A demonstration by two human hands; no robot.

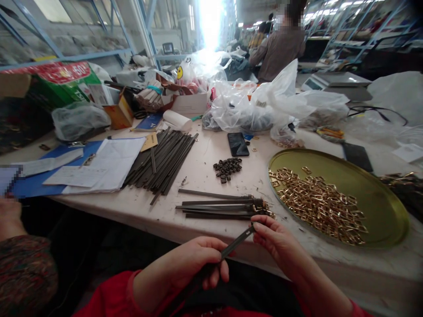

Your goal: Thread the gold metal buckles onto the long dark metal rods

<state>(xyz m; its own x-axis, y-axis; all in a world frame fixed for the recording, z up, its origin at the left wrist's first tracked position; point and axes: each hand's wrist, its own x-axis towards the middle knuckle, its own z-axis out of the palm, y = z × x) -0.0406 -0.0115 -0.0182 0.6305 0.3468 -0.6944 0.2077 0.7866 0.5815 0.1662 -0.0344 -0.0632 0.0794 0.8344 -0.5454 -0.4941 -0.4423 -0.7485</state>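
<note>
Strap (236, 243) between both hands (185, 268), buckle tray (380, 211) beyond.

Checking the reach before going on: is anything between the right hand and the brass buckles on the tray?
Only the tray's low rim stands in the way, just beyond the right hand, which pinches a dark strap. The brass buckles lie inside it. The loose straps rest ahead and left of the hand, mostly off that line.

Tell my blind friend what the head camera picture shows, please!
A person's left hand and right hand hold a thin dark strap with a metal end. On the white table lie more dark straps and a round gold tray of gold buckles.
</note>
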